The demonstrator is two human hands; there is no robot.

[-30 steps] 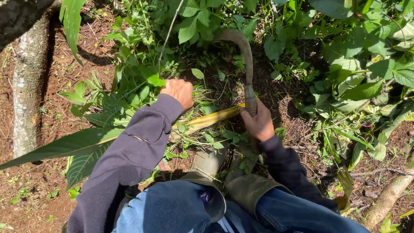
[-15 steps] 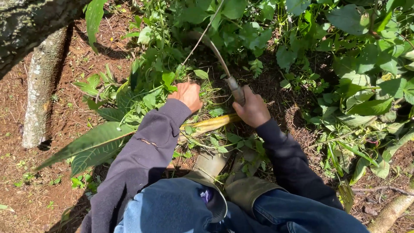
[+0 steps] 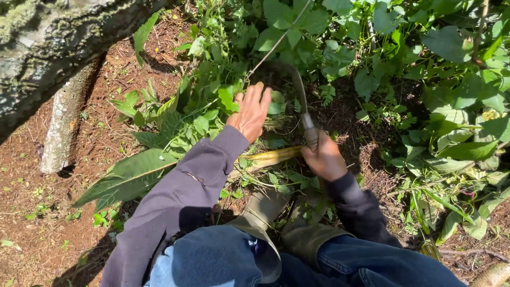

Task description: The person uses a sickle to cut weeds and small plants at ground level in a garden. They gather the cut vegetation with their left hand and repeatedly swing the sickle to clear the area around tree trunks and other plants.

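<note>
I crouch over low green weeds [image 3: 212,106] growing from red-brown soil. My left hand [image 3: 249,112] reaches forward with its fingers spread, resting on the leafy stems. My right hand [image 3: 324,158] is closed around the handle of a curved sickle [image 3: 300,98], whose blade arcs up and left into the weeds just beyond my left fingertips. A yellowish dry leaf stalk [image 3: 268,158] lies across the ground between my two hands. Both arms wear dark long sleeves.
A mossy tree trunk [image 3: 48,48] leans across the top left, with a thinner pale trunk [image 3: 61,127] below it. A long broad leaf [image 3: 127,178] lies under my left arm. Dense leafy plants [image 3: 451,79] fill the right. My olive rubber boots [image 3: 260,207] stand in the weeds.
My left hand has let go of the stems and spread open, reaching farther forward. My right hand has drawn the sickle back toward me and to the right.
</note>
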